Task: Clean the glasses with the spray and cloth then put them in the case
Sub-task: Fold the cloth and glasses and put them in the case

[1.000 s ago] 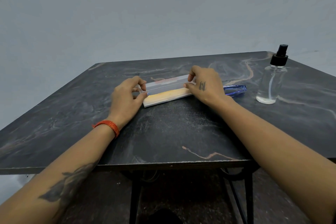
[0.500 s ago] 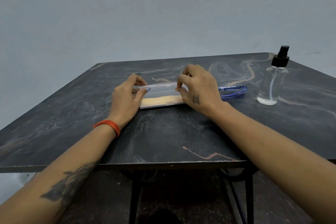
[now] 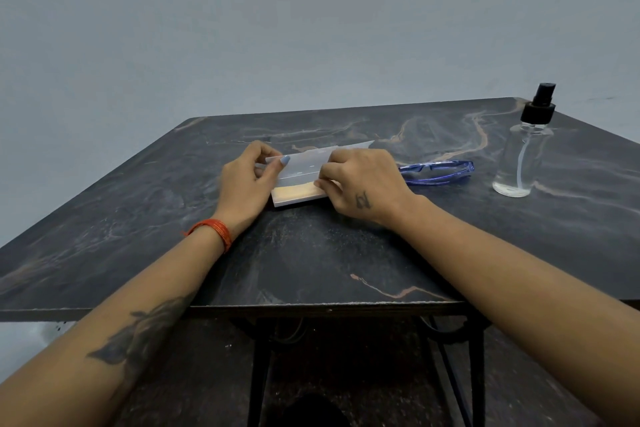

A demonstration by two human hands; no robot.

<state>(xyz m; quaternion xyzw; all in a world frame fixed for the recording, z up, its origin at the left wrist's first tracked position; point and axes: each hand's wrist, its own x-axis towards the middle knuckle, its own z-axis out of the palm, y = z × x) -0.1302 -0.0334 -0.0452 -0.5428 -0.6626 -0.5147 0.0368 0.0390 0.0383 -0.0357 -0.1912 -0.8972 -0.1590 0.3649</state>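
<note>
Since the earlier frames the clear lid of the glasses case point(image 3: 304, 180) has come up further, and the right hand point(image 3: 363, 184) has slid from the case's right end toward its middle. The right hand now pinches the front edge of the lid between the thumb and curled fingers. The left hand point(image 3: 247, 184) grips the left end of the case, its thumb lying on the lid. Under the lid a pale orange cloth point(image 3: 294, 191) lies in the white tray. The case sits near the middle of the dark marble table point(image 3: 311, 253). The blue glasses point(image 3: 440, 172) lie just to its right, folded. The clear spray bottle point(image 3: 524, 149) stands upright near the right edge.
</note>
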